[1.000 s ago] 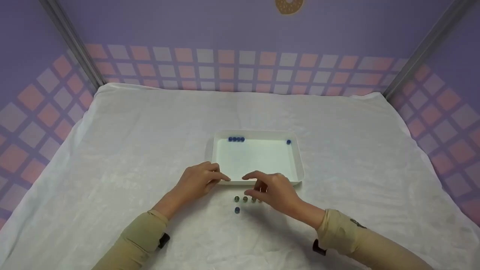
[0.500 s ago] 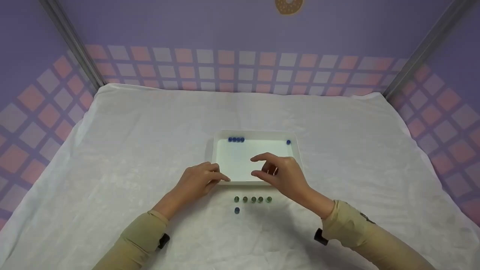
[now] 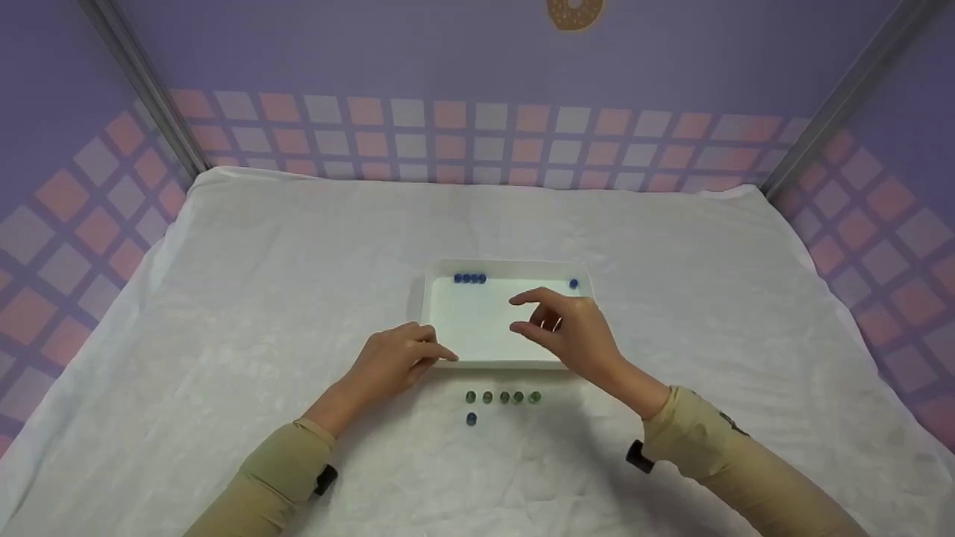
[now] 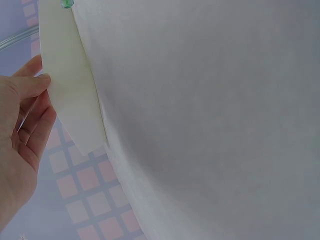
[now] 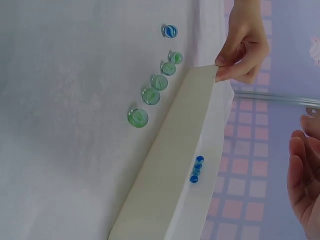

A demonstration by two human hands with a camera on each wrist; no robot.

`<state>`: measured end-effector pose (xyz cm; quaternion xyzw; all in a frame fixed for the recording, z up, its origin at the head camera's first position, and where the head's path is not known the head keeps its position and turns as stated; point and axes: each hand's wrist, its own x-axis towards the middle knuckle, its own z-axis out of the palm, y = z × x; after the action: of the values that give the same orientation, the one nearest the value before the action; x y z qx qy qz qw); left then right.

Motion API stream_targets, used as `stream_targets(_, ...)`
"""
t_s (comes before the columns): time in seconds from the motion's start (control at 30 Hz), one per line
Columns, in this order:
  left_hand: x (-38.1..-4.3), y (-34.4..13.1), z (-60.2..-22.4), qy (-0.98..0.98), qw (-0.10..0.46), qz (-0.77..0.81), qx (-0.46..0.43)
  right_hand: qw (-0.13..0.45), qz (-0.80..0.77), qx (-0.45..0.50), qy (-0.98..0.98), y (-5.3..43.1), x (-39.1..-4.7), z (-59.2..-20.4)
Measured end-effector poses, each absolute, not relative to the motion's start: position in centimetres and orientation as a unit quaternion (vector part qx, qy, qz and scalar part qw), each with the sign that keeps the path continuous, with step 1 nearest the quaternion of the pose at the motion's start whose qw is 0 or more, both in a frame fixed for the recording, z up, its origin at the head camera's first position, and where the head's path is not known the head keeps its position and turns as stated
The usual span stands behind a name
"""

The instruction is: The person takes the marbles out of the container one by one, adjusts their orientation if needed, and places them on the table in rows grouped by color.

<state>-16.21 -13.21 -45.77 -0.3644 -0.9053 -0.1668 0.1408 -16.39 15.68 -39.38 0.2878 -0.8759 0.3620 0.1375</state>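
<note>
In the head view a white rectangular tray [image 3: 507,365] lies on the cloth. My left hand [image 3: 395,358] pinches its rim near the front left corner; the left wrist view shows the thumb on the tray's outer wall [image 4: 72,95]. Above the tray's right half hovers my right hand [image 3: 578,332], thumb and index finger apart with nothing between them. Several blue marbles [image 3: 474,278] line the tray's back wall toward the left, and a single blue marble [image 3: 574,283] sits in the back right corner. In front of the tray, several green marbles [image 5: 151,96] form a row.
Closer to me than the green row, another blue marble [image 3: 471,419] lies on the white cloth [image 3: 298,253]. Purple walls [image 3: 477,52] with pink and white squares enclose the table at the back and both sides.
My right hand has moved away from the green marbles, back and to the right over the tray, uncovering the whole row. The left hand has stayed on the rim.
</note>
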Motion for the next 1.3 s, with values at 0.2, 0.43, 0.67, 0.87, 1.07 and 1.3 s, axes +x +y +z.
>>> stream_targets(0.2,-16.1,-13.2,-45.7,-0.905,0.140,-0.171,-0.363,0.141,0.352,0.269,-0.885,16.3,-17.9,-39.3)
stream_targets(0.43,-16.0,-13.1,-45.5,-0.912,0.126,-0.172,-0.351,0.130,0.349,0.241,-0.896,17.1,-19.6,-39.6)
stream_targets(0.67,-16.1,-13.1,-45.6,-0.912,0.126,-0.172,-0.351,0.117,0.325,0.224,-0.911,17.7,-21.1,-39.8)
stream_targets(0.87,-16.1,-13.2,-45.7,-0.910,0.129,-0.171,-0.355,0.097,0.317,0.210,-0.920,18.3,-22.3,-40.0)
stream_targets(1.07,-16.1,-13.2,-45.7,-0.911,0.129,-0.170,-0.354,0.073,0.314,0.187,-0.928,18.9,-23.6,-40.3)
stream_targets(1.3,-16.1,-13.2,-45.7,-0.908,0.137,-0.168,-0.359,0.052,0.327,0.147,-0.932,19.9,-25.1,-40.5)
